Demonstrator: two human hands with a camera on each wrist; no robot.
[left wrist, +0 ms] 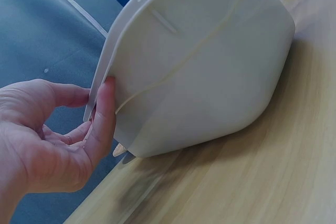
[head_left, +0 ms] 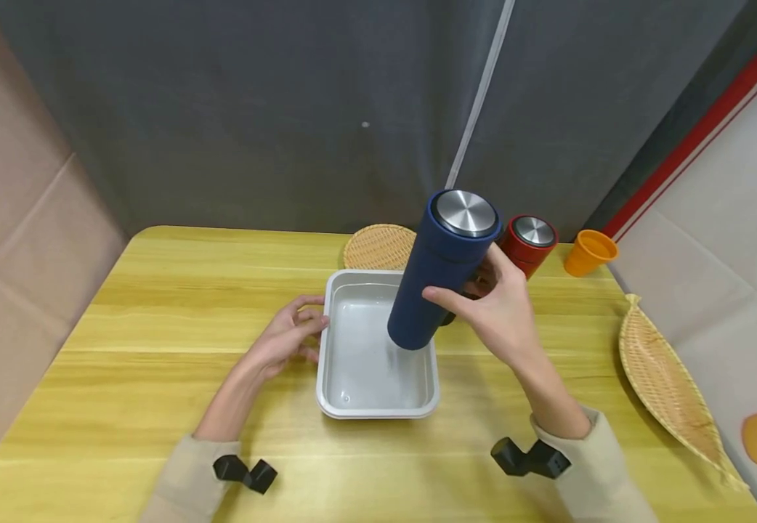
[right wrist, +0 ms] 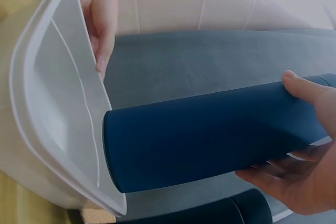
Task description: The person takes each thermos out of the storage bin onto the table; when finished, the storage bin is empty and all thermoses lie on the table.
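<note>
My right hand (head_left: pixel 499 312) grips a blue thermos bottle (head_left: pixel 434 283) with a silver lid, thumb on the near side and fingers behind. The bottle is tilted, its base over the right part of a white rectangular basin (head_left: pixel 378 396). In the right wrist view the thermos base overlaps the basin's rim; I cannot tell whether they touch. The basin stands on the table, with a little liquid on its bottom. At the basin's left rim is my left hand (head_left: pixel 293 330). The left wrist view shows the thumb and fingers of that hand (left wrist: pixel 63 135) pinching the rim.
Behind the right hand stands a red thermos (head_left: pixel 529 243); a dark bottle (right wrist: pixel 220 211) is partly hidden nearby. An orange cup (head_left: pixel 590 253) is at the far right corner, a woven leaf-shaped tray (head_left: pixel 669 378) along the right edge. A round woven mat (head_left: pixel 378 248) lies behind the basin.
</note>
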